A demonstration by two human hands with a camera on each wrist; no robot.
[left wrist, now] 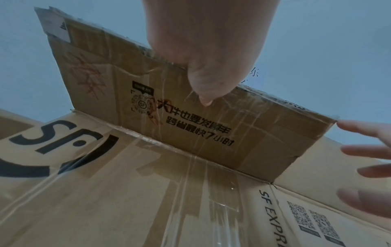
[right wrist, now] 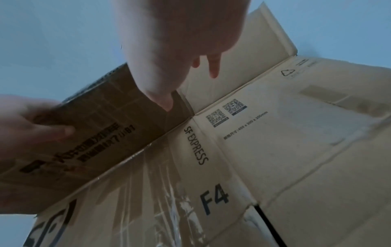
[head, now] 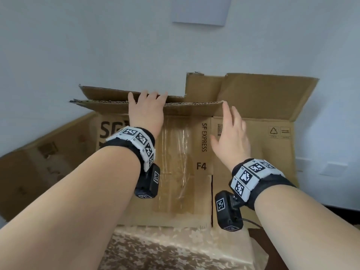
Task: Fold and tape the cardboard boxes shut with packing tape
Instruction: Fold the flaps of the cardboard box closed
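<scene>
Your left hand [head: 146, 112] grips the near flap [head: 152, 107] of the cardboard box [head: 253, 152], fingers [head: 155, 95] curled over its raw edge and thumb under it. Your right hand [head: 231, 137] hovers just beside that flap's right corner, fingers straight and spread, holding nothing. The box stands on the table [head: 175, 248] with its flaps open, old clear tape [head: 175, 162] on its front.

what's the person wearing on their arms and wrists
Both forearms are bare, no sleeves. Each wrist has a black band ringed with white square-coded marker tiles. A black camera block with its own marker hangs under each wrist; the right one trails a thin black cable.
</scene>
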